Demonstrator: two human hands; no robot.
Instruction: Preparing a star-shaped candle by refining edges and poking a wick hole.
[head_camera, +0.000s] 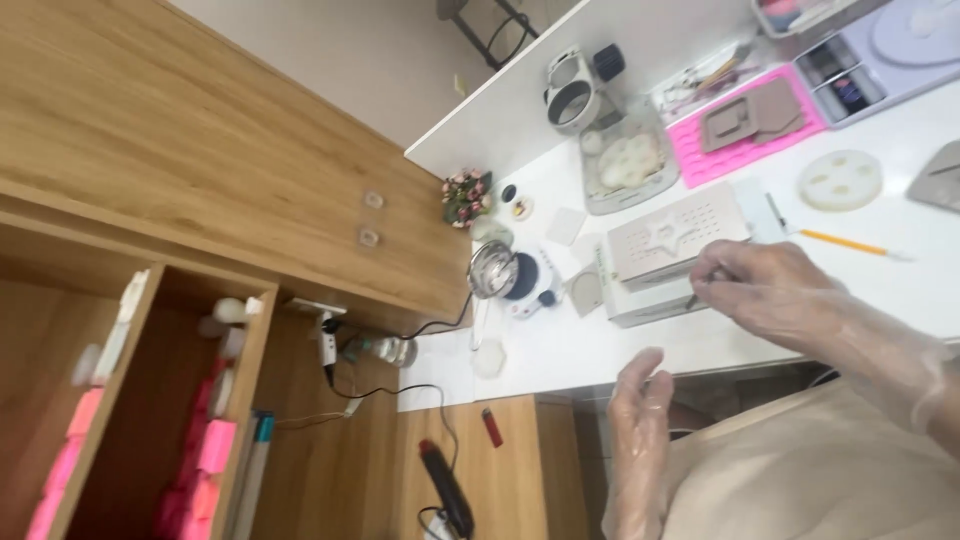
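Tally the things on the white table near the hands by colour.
Grey: 1, clay slab
Pink: 1, mat
Yellow: 1, pencil
White: 1, round mould
Total: 4
The right hand is nearest the slab; the left hand is empty.

Bare white table (560, 350) below grey mould block (672, 243); small burner (520, 276), pencil (842, 242) flank it.

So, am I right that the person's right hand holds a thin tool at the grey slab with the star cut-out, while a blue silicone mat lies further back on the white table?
Not quite: the silicone mat is pink, not blue, as the head view shows. The rest holds: the right hand holds a thin tool at the grey slab with the star cut-out, and the mat lies further back on the white table.
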